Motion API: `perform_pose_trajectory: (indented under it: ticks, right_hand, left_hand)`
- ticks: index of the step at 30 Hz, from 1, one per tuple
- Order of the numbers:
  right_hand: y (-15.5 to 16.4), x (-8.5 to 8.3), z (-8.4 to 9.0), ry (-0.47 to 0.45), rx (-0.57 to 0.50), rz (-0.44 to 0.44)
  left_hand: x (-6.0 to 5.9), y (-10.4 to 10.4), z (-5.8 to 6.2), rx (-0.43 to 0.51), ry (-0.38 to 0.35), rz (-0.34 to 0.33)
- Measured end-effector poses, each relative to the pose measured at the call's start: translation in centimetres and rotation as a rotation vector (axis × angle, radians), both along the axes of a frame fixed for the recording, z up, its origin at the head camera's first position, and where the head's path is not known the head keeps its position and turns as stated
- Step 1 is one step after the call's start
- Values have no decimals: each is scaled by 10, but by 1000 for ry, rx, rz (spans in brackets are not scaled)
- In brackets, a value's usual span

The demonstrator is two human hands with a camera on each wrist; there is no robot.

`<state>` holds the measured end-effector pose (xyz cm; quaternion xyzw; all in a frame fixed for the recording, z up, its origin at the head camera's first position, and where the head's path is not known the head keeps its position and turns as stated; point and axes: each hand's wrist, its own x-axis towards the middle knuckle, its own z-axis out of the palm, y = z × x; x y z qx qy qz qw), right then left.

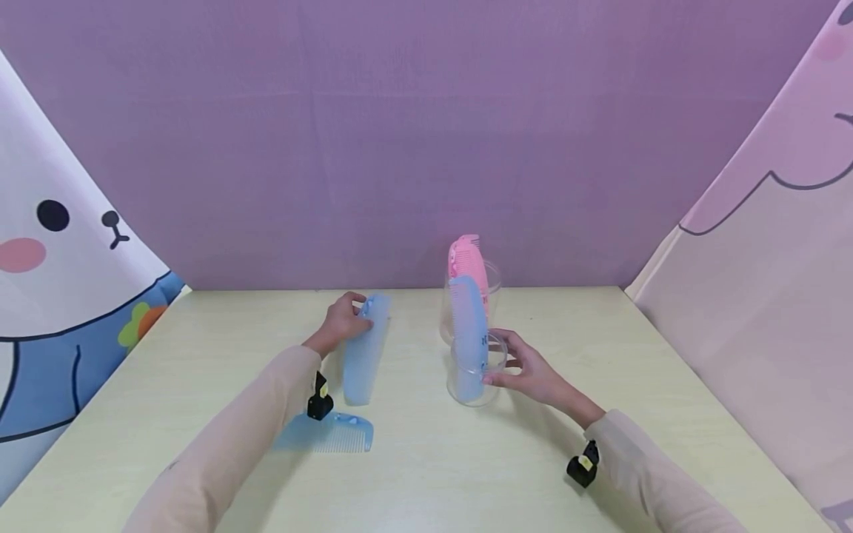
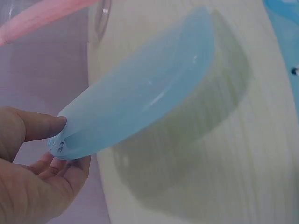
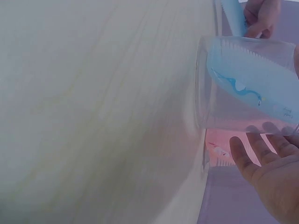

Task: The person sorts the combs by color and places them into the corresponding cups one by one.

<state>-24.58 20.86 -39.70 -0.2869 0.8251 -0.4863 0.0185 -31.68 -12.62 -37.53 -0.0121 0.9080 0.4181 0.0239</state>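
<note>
Left hand [image 1: 343, 320]: fingers and thumb pinching far end of long blue comb [image 1: 364, 348]; comb lying on table [image 1: 426, 474], gripped end tipped up in wrist view.
Right hand [image 1: 529, 370]: fingers curled round near clear cup [image 1: 474, 374], steadying it upright.
Near clear cup: one blue comb [image 1: 469, 329] standing inside.
Far clear cup [image 1: 469, 296]: pink comb [image 1: 466, 259] standing inside.
Flat blue comb [image 1: 329, 433]: loose on table, beside left forearm.
Progress, judged: two combs cupped; two out, one gripped, one untouched.
</note>
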Motion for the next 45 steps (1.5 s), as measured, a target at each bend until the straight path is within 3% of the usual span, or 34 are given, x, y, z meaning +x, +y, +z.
perform_pose_trajectory:
  ticks: [12, 25, 37, 45]
  right_hand:
    - [0, -2, -2, -6, 3, -2]
    - [1, -4, -4, -13, 0, 2]
    - [2, -3, -5, -12, 6, -18]
    - [1, -3, -4, 3, 4, -8]
  left_hand:
    - [4, 12, 19, 125, 90, 7]
    - [14, 29, 42, 270, 213, 67]
    - [25, 41, 65, 411, 474, 33]
    - [37, 49, 83, 505, 586, 5]
